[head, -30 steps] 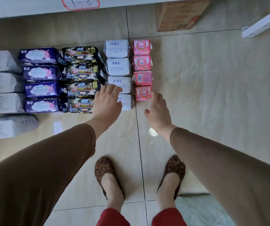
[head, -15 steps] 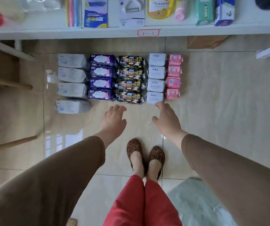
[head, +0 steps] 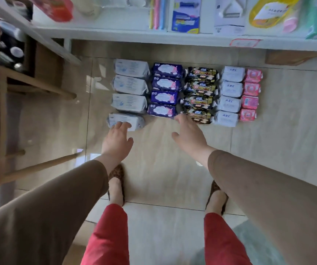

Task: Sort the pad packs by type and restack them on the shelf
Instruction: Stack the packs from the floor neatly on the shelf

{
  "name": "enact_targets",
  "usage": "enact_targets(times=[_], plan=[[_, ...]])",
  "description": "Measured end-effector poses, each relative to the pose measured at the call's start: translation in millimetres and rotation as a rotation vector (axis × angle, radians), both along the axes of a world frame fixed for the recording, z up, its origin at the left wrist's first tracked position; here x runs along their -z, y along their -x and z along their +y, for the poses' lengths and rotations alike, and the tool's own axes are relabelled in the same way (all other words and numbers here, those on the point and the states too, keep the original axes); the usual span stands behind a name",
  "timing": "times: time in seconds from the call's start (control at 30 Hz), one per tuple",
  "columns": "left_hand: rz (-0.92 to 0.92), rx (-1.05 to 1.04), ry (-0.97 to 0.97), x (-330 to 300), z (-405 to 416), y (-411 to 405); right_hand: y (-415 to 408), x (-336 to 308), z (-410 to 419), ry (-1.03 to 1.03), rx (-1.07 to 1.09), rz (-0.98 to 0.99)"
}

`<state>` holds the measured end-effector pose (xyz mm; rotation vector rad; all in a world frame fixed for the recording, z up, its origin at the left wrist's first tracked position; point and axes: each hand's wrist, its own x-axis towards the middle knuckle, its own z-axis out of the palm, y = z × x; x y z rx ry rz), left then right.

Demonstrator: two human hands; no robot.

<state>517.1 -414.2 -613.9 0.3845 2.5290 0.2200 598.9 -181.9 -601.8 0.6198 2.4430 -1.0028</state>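
Five columns of pad packs lie on the floor [head: 173, 150] just in front of the shelf [head: 153, 38], four to a column: grey packs [head: 129, 87] farthest left, then purple packs [head: 165, 90], black packs [head: 199, 92], white packs [head: 230, 94] and pink packs [head: 250, 94] farthest right. Left hand [head: 117, 142], fingers spread, touches the grey pack [head: 127, 121] farthest from the shelf. Right hand [head: 189, 135], fingers also spread and holding nothing, reaches to the near ends of the purple and black columns.
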Motion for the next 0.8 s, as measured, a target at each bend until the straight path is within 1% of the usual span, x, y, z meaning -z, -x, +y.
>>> enact_targets(times=[0.2,0.37,0.47,0.63,0.8], plan=[[-0.034,0.044,-0.049,17,-90,57,42,27,-96,-0.006,0.001,-0.06],[-0.018,0.103,-0.132,41,-128,95,66,53,-147,-0.029,0.038,-0.008],[-0.014,0.132,-0.172,62,-132,116,75,76,-161,-0.07,0.003,-0.032],[-0.006,0.207,-0.186,112,-112,148,90,129,-171,-0.213,-0.122,-0.06],[0.036,0.296,-0.209,166,-82,174,98,184,-183,-0.258,-0.181,-0.085]])
